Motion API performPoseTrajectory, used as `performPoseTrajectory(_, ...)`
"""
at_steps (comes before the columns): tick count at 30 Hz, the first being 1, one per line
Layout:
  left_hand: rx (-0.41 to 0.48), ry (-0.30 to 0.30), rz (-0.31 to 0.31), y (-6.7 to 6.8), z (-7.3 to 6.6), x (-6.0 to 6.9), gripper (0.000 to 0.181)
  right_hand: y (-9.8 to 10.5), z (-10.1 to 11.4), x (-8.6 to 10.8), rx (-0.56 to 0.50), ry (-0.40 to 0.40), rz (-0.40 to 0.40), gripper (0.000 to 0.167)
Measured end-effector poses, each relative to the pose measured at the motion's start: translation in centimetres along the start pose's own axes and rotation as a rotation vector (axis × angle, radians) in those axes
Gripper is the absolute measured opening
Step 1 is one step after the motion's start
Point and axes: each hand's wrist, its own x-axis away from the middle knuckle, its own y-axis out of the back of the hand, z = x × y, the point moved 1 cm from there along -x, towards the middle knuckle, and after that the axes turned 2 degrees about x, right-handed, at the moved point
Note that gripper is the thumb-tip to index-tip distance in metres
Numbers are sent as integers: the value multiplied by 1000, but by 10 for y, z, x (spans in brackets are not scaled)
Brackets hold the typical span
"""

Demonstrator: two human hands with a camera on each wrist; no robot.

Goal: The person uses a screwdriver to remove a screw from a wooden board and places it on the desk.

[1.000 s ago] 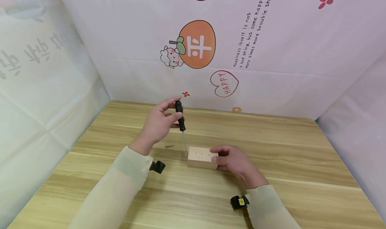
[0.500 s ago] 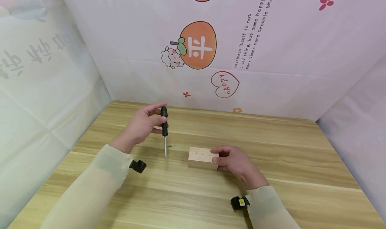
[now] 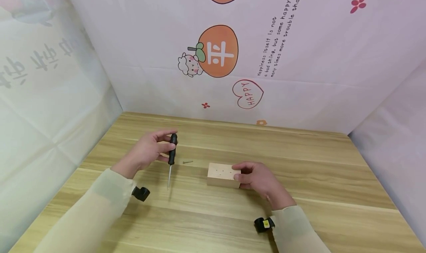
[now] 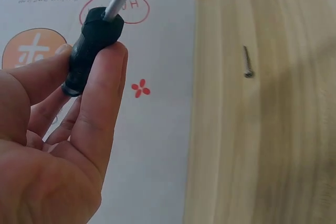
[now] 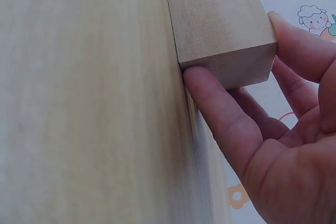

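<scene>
My left hand [image 3: 148, 150] grips the black handle of a screwdriver [image 3: 172, 155] between thumb and fingers. Its metal shaft points down toward the table, and the tip is apart from the block. In the left wrist view, the handle [image 4: 94, 45] sits between the fingertips with the shaft running out of frame. A light wooden block [image 3: 219, 171] with several small holes in its top lies on the table. My right hand [image 3: 259, 177] holds its right end, thumb on the near side. The right wrist view shows the fingers around the end of the block [image 5: 226, 14].
A single screw [image 3: 188, 162] lies on the wood-grain table [image 3: 199, 223] between the screwdriver and the block. Behind the table rises a printed white curtain [image 3: 299, 97]. Black camera mounts [image 3: 141, 194] hang at both wrists.
My left hand has carried the screwdriver left and toward me, away from the block's left end. The right hand and the block stay in place.
</scene>
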Motion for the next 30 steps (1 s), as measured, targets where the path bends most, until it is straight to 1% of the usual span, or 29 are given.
performPoseTrajectory(6,7,31,11,4,23,2,56,1,2,0,3,7,1,31)
performPoseTrajectory(10,8,62,-1,4,34,2,55,1,3,1,3,11,0,32)
performPoseTrajectory(17,-15,63,12,3,45,2,52,1,2,1,0,10,2,33)
performPoseTrajectory(25,16,125,13,-3,56,-3,53,0,2,-1,-2,5,-1,30)
performPoseTrajectory(30,-27,129,-3,-6,58,-5,51,0,3,-1,1,-1,-6,29)
